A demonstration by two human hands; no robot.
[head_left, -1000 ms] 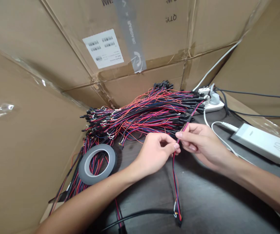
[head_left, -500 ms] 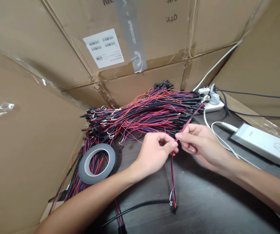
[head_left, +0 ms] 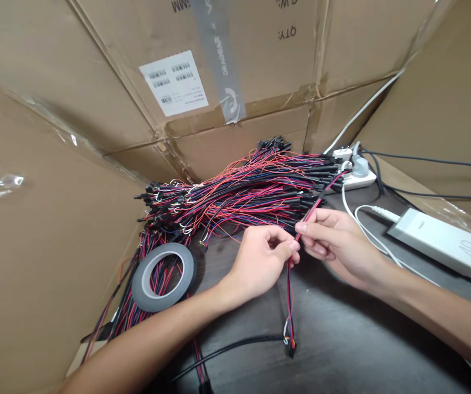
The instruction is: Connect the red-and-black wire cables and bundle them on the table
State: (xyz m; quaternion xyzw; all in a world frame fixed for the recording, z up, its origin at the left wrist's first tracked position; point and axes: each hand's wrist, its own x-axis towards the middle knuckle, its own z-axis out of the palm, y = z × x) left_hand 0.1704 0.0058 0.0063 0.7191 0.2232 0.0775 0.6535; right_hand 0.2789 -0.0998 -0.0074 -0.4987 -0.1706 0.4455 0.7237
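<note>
For good control, the 2 pinches required light, even pressure, with the wires (head_left: 289,290) parallel between them. The left hand (head_left: 256,262) and right hand (head_left: 340,243) were each closed, thumb to fingers, on the wires; 1 end ran up toward the power strip (head_left: 365,180), the other down to the connector (head_left: 292,350).

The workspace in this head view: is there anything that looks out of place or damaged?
Yes, two small things. One connector end sticks out from the near side of the wire pile, apart from the others. Behind, the carton has its print upside down and its brown tape looks wrinkled.
</note>
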